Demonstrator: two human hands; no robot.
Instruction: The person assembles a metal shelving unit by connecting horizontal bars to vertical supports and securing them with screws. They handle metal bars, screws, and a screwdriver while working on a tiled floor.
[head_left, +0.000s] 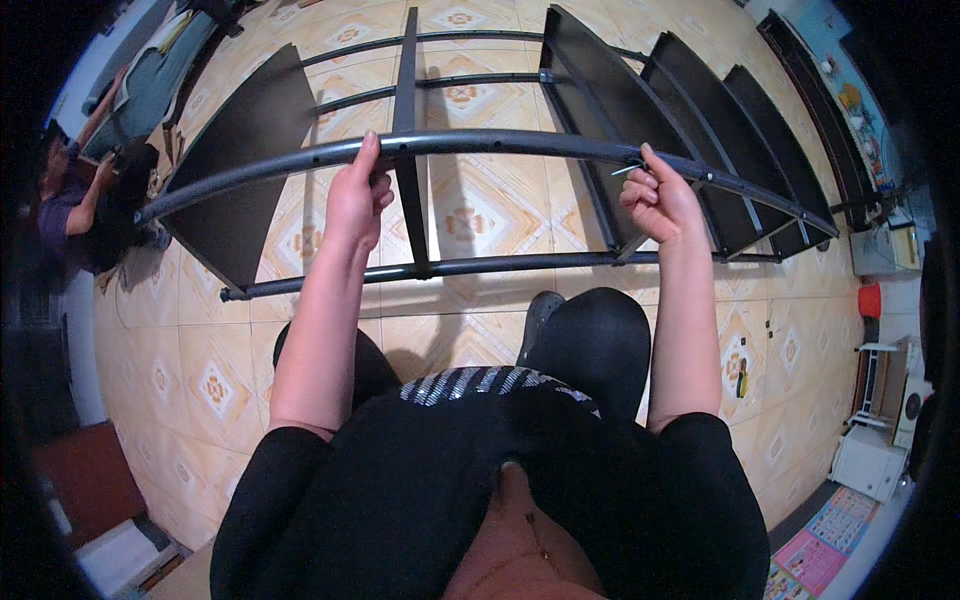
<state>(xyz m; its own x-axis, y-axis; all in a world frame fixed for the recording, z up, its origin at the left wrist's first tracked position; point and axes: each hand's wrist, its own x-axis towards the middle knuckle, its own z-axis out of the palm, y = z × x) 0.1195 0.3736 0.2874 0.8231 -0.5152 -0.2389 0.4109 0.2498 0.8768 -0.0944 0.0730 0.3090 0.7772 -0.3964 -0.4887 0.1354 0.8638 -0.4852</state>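
Note:
A black metal shelf rack lies on its side on the tiled floor before me, its top tube (495, 142) running across the view. My left hand (358, 196) grips this tube, thumb on top and fingers curled beneath, left of the narrow upright shelf panel (406, 90). Farther right, my right hand (661, 196) has its thumb against the same tube. Between its curled fingers sticks out a thin metal piece (627, 170), perhaps a hex key. A lower tube (517, 264) crosses near my knees. Dark shelf panels (615, 105) stand to the right, another panel (244, 127) to the left.
A yellow-and-black hand tool (742, 377) and small black pieces (769, 325) lie on the floor at right. At far left sits another person (82, 202). A red bucket-like container (869, 300) and a white cabinet (870, 459) stand along the right side.

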